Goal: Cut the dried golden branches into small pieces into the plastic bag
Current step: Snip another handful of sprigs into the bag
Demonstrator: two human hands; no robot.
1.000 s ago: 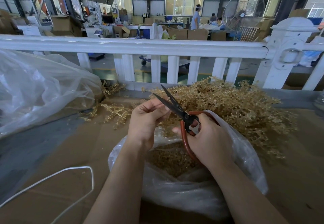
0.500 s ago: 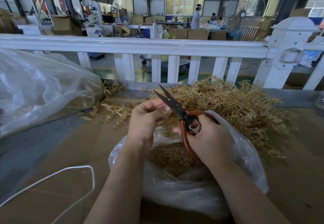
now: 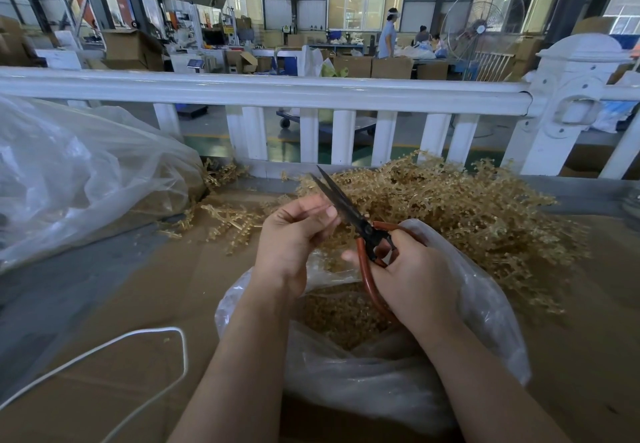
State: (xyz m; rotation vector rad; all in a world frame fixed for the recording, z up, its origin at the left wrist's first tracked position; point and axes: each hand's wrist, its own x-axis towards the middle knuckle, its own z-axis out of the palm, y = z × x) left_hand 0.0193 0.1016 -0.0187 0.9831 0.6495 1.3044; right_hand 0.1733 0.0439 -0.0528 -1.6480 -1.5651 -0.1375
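Mid-cut: left hand (image 3: 294,234) pinches a sprig over the plastic bag (image 3: 485,304); right hand (image 3: 412,276) clamped on scissors (image 3: 349,210), blades nearly together. Branches (image 3: 467,207) piled behind bag. Next: reopen blades, feed more.

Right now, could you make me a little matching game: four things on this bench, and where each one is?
Things:
1. scissors
2. plastic bag
3. pile of golden branches
4. white cord

Places:
A. looped on the cardboard, near left
B. in the right hand
C. heaped by the white railing
D. open under both hands, cut pieces inside

Pairs: 1-B, 2-D, 3-C, 4-A
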